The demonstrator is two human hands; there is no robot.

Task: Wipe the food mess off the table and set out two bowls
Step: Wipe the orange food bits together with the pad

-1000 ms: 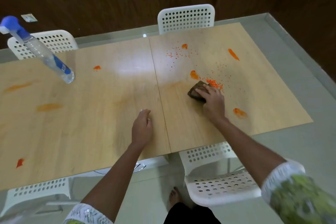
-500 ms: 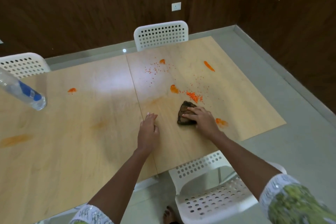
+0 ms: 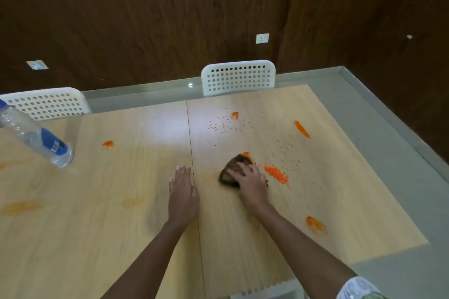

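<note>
- My right hand (image 3: 251, 183) presses the dark brown crumpled wiping cloth (image 3: 232, 171) flat on the pale wooden worktop (image 3: 97, 226); its fingers (image 3: 239, 169) are spread over the cloth, curled a little at the tips.
- My left hand (image 3: 182, 192) rests palm-down beside it, fingers straight and close together, holding nothing.
- The heap of loose orange crumbs (image 3: 277, 173) lies just right of my right fingers; an orange smear (image 3: 246, 153) touches the cloth's far edge.
- I judge the best stroke gathers the crumbs inward with steady pressure rather than scattering them off the edge.
- Other smears sit well apart; the clear plastic bottle with a blue label (image 3: 36, 136) stands far left.
- No bowls are in view.
</note>
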